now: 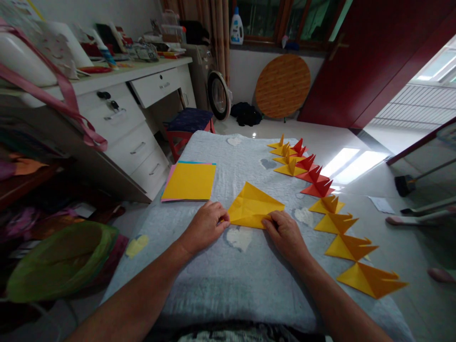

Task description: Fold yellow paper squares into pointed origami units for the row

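Note:
A sheet of yellow origami paper (251, 204) with crease lines lies on the cloth-covered table, its top corner pointing away from me and its near edge folded. My left hand (210, 221) pinches its left corner between thumb and fingers. At the lower right edge, my right hand (284, 228) grips the same sheet, thumb near the fold. Left of it rests a stack of square paper (190, 182), yellow on top with pink and blue edges peeking out. Along the right side stand several folded paper cranes, yellow ones (368, 280) and red ones (318, 186).
The table wears a pale blue cloth (213, 294) with heart patterns. Beyond it stand a stool (188, 121), a white desk with drawers (137, 142) and a washing machine with its door ajar (218, 95). A green-lined bin (64, 261) sits at lower left.

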A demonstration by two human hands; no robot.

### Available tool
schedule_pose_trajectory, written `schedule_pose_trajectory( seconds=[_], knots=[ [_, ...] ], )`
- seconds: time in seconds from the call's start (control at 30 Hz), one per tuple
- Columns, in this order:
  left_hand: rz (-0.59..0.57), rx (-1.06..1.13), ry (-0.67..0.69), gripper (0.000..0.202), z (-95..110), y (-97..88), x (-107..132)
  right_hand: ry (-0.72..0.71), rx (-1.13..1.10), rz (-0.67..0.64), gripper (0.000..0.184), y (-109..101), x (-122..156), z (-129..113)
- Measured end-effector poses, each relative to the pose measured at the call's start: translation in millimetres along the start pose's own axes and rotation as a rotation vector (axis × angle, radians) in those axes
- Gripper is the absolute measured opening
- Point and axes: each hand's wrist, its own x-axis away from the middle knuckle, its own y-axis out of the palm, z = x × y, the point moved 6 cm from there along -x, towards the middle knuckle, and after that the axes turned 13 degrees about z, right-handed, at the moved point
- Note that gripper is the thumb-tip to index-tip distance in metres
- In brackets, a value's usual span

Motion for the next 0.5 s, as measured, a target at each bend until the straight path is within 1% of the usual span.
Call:
schedule_pose_trajectory(
  seconds=[0.17,0.33,0.5],
  knots=[
    [-0.008,-0.016,-0.004,0.014,-0.3,-1.4,0.6,0.027,0.083,-0.003,0.025,3.6,0.1,3.7],
    [0.025,-0.087,-0.013,0.014,-2.1,-2.2,0.8,0.035,0.131,0.031,0.026,3.8,-0.5,4.1],
    [0.018,-0.134,-0.005,0.009,-4.5,-1.1,0.5,0.03,0.151,0.046,0.026,3.8,-0.9,4.3]
  ],
)
